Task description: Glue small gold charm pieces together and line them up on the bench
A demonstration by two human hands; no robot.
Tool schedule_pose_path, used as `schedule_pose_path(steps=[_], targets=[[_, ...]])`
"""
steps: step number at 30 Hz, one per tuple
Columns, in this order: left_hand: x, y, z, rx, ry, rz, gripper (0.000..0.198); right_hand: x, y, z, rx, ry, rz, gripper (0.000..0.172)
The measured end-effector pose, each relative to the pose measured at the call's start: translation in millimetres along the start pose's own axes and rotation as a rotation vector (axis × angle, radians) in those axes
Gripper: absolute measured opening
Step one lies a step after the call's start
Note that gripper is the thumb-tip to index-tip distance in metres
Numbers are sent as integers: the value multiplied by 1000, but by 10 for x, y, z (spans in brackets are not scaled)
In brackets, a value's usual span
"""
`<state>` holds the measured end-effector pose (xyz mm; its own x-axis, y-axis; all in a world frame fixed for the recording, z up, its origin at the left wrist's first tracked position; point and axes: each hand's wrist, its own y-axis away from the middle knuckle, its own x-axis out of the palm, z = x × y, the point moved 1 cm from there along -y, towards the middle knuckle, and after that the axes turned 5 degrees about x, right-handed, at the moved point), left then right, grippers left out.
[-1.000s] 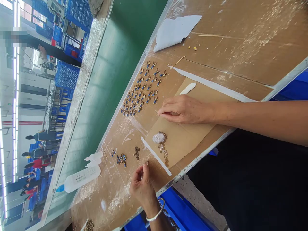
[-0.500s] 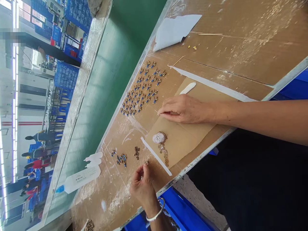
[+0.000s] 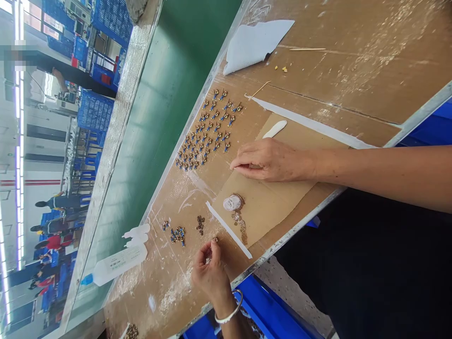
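Note:
My left hand [image 3: 211, 270], with a white bracelet at the wrist, pinches a small brownish piece [image 3: 215, 239] between thumb and forefinger. Beside it lie a little brown pile [image 3: 200, 225] and a heap of blue-and-gold pieces [image 3: 178, 235]. My right hand [image 3: 263, 160] rests over the brown sheet [image 3: 282, 188], fingers pressed together; anything in them is too small to make out. A round container of white paste [image 3: 233, 202] stands on the sheet between my hands. Several rows of blue-and-gold figures [image 3: 208, 127] are laid out past my right fingertips.
White strips [image 3: 229, 230] edge the sheet. A white spatula-like piece [image 3: 275, 129] lies above my right hand. White bottles [image 3: 118, 263] lie near the green strip [image 3: 155, 122]. A pale cloth [image 3: 254, 44] and thin sticks [image 3: 307, 49] are farther over. Other people are in the background.
Both hands keep almost the same pose; the fingers of my left hand have shifted very slightly. The whole view has moved a little.

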<state>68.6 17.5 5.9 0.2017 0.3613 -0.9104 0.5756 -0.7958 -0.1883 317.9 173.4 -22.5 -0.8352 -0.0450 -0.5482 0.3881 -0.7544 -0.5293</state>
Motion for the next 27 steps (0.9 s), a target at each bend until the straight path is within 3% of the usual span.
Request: schedule_pose_path(steps=[3,9,15,23,27], targets=[[-17,6,-81,-54,-1,85,29,6,-1,-4,-5,-4,-14,27],[-29,2,-232,41,-153,110,28,9,-5,-3,16,-5,2,25],[-44,-71,-164,209,-219,205,34,1,-8,-11,65,-23,50,22],[-116,-131,-79,107,-136,261,39,-3,-14,-7,21,-26,23,22],[-105,-148,-69,166,-136,279,39,20,-9,-30,-27,-27,-35,23]])
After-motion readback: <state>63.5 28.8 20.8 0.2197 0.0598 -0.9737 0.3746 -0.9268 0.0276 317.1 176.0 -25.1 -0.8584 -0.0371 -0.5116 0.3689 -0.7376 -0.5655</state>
